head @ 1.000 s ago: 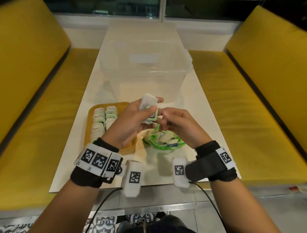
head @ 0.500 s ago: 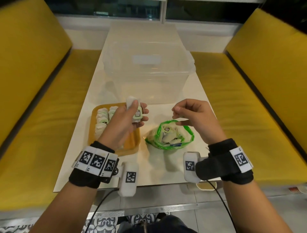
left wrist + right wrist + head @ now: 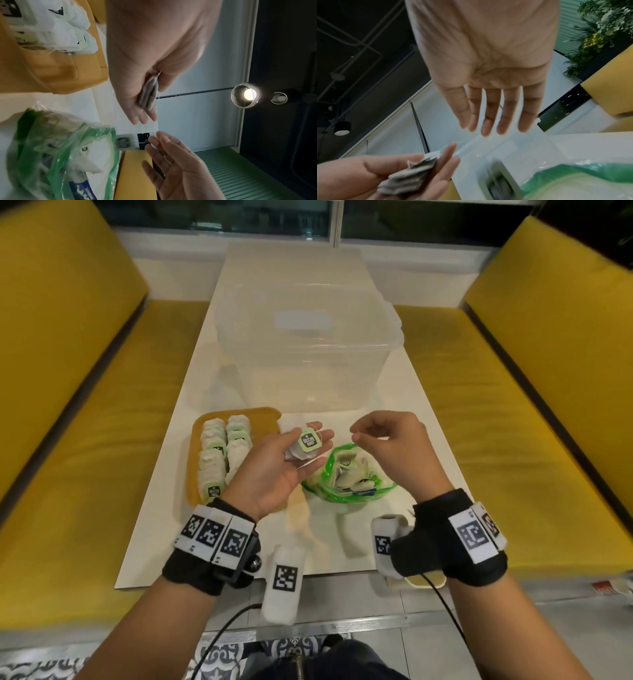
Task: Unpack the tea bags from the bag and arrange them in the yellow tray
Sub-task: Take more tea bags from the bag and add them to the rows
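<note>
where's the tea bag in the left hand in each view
Head: the tea bag lies on the left hand, centre of the picture, green tag up.
Left wrist: edge-on between palm and thumb, upper centre.
Right wrist: lower left, on the left hand's fingers.
Shared landmark: the green bag, lower left in the left wrist view, lower right in the right wrist view.

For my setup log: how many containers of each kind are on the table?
Yellow tray: 1
Green-rimmed plastic bag: 1
Clear plastic tub: 1
Total: 3
</note>
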A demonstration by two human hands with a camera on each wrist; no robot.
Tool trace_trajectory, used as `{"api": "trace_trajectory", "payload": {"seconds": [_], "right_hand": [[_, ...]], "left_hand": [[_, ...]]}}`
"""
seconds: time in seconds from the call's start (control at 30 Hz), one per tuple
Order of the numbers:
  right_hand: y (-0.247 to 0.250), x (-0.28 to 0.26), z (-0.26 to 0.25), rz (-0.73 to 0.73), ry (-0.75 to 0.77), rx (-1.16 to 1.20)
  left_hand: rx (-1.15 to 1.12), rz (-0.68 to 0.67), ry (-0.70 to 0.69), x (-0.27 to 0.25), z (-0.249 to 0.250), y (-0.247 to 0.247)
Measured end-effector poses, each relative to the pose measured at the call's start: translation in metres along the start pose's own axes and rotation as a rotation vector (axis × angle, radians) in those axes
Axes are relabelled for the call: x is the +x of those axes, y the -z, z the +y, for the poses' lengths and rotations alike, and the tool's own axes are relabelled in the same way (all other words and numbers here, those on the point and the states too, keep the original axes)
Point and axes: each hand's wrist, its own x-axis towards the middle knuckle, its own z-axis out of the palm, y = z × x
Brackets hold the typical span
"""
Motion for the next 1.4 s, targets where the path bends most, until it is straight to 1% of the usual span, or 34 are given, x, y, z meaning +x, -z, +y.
{"api": "trace_trajectory", "payload": {"seconds": [0.03, 0.1, 0.17, 0.2, 0.3, 0.47, 0.63, 0.77, 0.87, 0.93, 1.07, 1.13, 1.23, 1.3, 1.4], "right_hand": [[0.000, -0.003, -0.002, 0.007, 0.042, 0.009], [-0.005, -0.010, -0.007, -0.054, 0.147, 0.044], [-0.014, -0.017, -0.007, -0.118, 0.272, -0.024], [-0.019, -0.020, -0.005, -0.117, 0.318, -0.081], [-0.027, -0.023, 0.005, -0.050, 0.412, -0.172], [-0.033, -0.018, 0.012, 0.066, 0.492, -0.186], [-0.031, -0.012, 0.014, 0.040, 0.603, -0.268], [-0.030, -0.013, 0.014, 0.085, 0.665, -0.298], [-0.029, -0.014, 0.011, 0.181, 0.639, -0.250], [-0.029, -0.012, 0.011, 0.241, 0.582, -0.205], [-0.027, -0.006, 0.014, 0.253, 0.427, -0.071], [-0.024, -0.004, 0.014, 0.268, 0.345, 0.014], [-0.020, 0.002, 0.012, 0.290, 0.267, 0.099], [-0.018, 0.005, 0.008, 0.236, 0.273, 0.114], [-0.021, 0.008, 0.000, 0.044, 0.305, 0.059]], "left_hand": [[0.019, -0.008, -0.003, 0.000, -0.002, -0.001], [0.000, -0.018, -0.018, 0.000, -0.006, -0.004], [-0.026, -0.011, -0.040, 0.000, -0.009, -0.007], [-0.035, -0.006, -0.048, 0.000, -0.010, -0.009], [-0.023, -0.020, -0.068, -0.001, -0.009, -0.009], [0.091, -0.082, -0.060, -0.005, -0.006, -0.008], [0.142, -0.128, -0.056, -0.008, -0.004, -0.008], [0.172, -0.162, -0.048, -0.010, -0.002, -0.008], [0.194, -0.179, -0.030, -0.012, -0.003, -0.007], [0.205, -0.179, -0.023, -0.012, -0.004, -0.005], [0.357, -0.153, -0.060, -0.013, -0.003, 0.002], [0.396, -0.100, -0.113, -0.013, -0.001, 0.009], [0.483, 0.046, -0.241, -0.012, 0.006, 0.015], [0.525, 0.101, -0.314, -0.010, 0.011, 0.010], [0.564, 0.099, -0.346, -0.002, 0.015, -0.004]]}}
